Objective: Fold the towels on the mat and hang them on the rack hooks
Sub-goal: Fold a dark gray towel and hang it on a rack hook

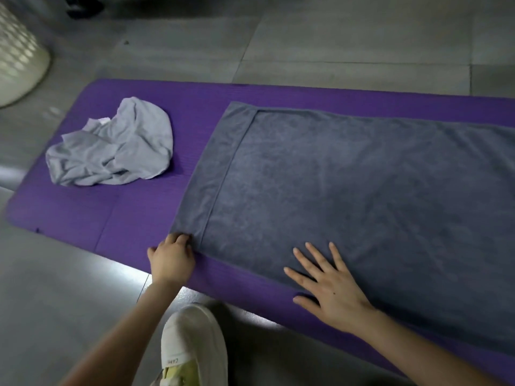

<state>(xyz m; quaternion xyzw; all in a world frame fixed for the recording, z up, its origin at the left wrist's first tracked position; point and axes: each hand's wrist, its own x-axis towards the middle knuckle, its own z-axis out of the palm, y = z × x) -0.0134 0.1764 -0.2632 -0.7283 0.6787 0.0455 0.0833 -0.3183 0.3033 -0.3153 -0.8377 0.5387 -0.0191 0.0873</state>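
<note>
A large dark grey towel lies spread flat across the right part of the purple mat. My left hand pinches the towel's near left corner with curled fingers. My right hand lies flat with spread fingers on the towel's near edge, thumb on the mat. A crumpled light grey towel sits in a heap on the left part of the mat. No rack or hooks are in view.
A white perforated laundry basket stands on the grey tiled floor at the far left. My white shoe rests on the floor just in front of the mat's near edge. A dark shoe shows at the top left.
</note>
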